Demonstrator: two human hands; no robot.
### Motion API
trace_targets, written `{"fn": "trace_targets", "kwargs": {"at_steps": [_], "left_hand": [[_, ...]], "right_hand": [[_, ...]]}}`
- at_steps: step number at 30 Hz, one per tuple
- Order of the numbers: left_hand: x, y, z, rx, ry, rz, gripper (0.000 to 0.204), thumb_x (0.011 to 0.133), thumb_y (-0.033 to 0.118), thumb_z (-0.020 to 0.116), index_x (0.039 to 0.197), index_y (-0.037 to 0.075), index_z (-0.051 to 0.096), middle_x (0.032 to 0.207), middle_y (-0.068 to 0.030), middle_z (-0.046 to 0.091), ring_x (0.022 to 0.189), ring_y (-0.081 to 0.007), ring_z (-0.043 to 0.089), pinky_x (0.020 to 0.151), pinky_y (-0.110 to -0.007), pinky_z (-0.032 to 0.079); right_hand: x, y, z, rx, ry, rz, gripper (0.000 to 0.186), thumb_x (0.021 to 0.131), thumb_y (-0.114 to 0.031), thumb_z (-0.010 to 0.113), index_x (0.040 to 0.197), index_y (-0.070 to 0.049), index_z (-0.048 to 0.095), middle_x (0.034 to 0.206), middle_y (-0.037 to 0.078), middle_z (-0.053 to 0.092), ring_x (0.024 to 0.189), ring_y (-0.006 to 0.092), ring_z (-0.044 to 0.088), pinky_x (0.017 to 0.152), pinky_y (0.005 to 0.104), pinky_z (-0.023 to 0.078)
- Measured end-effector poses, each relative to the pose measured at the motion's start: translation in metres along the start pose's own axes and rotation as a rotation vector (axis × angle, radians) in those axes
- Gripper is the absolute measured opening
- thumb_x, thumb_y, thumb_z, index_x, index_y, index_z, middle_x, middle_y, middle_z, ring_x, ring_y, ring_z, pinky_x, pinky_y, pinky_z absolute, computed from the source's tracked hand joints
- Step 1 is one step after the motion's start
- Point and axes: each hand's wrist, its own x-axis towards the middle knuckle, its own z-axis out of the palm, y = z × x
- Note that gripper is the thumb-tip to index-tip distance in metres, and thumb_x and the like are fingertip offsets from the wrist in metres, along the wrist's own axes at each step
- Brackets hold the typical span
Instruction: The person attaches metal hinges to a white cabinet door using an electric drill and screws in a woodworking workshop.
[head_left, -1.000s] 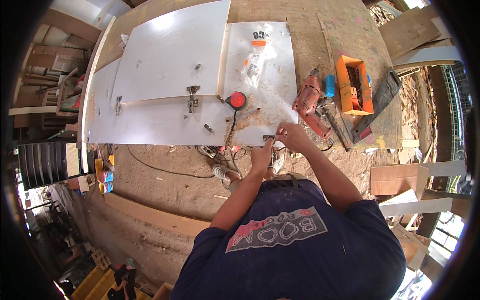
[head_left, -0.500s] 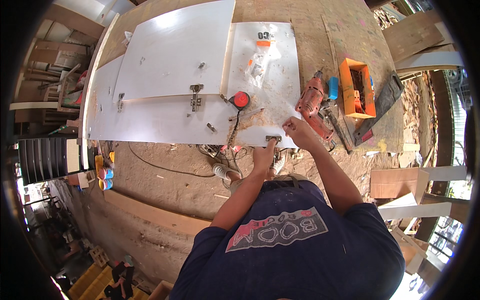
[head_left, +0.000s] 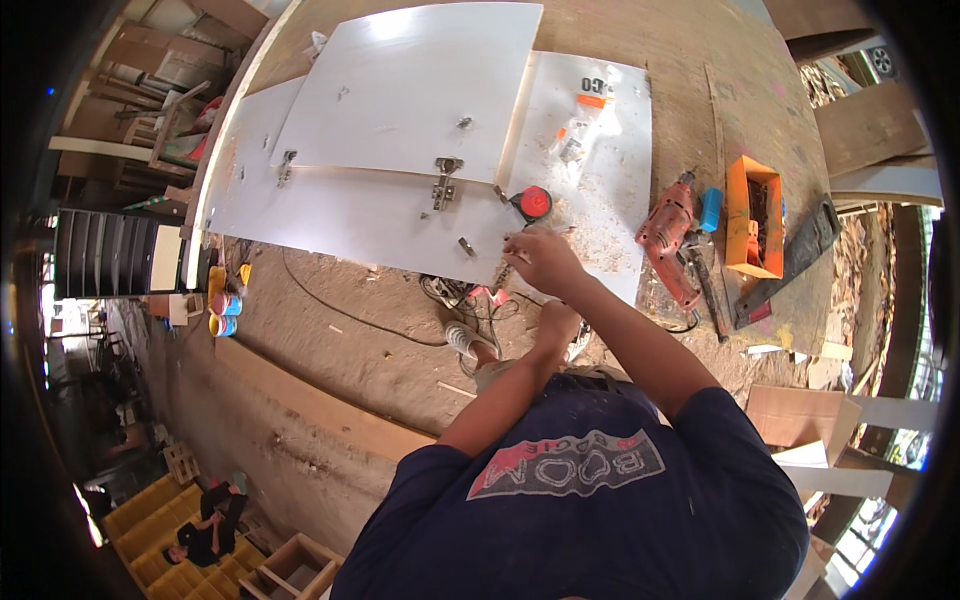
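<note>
My right hand (head_left: 545, 263) is over the near edge of the white panel (head_left: 340, 220), its fingers bent together just below a red and black tape measure (head_left: 535, 203). What those fingers hold, if anything, is too small to make out. Lower down, my left hand (head_left: 559, 325) is at the panel's near edge, partly behind my right forearm, with its fingers hidden. Left of the right hand a small metal piece (head_left: 467, 246) lies on the panel. Farther left, a metal cabinet hinge (head_left: 446, 182) sits at the edge of an upper white panel (head_left: 410, 90).
Right of the panels lie a red power drill (head_left: 668, 232), a hammer (head_left: 708, 290), a blue case (head_left: 711, 209), an orange box (head_left: 738, 220) and a handsaw (head_left: 800, 258). Sawdust and a plastic packet (head_left: 577, 140) lie on the panel. A cable crosses the ground. Another person (head_left: 208, 525) is at lower left.
My right hand has moved left, toward the tape measure, its forearm crossing over my left hand. The left hand, earlier pressing a hinge at the panel edge, is now partly covered. The view has shifted.
</note>
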Motion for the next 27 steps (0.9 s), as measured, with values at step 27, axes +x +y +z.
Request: {"fn": "trace_targets", "kwargs": {"at_steps": [27], "left_hand": [[0.028, -0.060, 0.034, -0.231, -0.122, 0.413, 0.055, 0.097, 0.034, 0.076, 0.138, 0.001, 0.061, 0.136, -0.0191, 0.068, 0.128, -0.0324, 0.064, 0.100, -0.046, 0.053]], "right_hand": [[0.138, -0.012, 0.100, -0.656, -0.008, -0.607, 0.010, 0.092, -0.012, 0.060, 0.086, -0.006, 0.066, 0.091, 0.009, 0.064, 0.094, 0.0253, 0.071, 0.075, 0.0368, 0.060]]}}
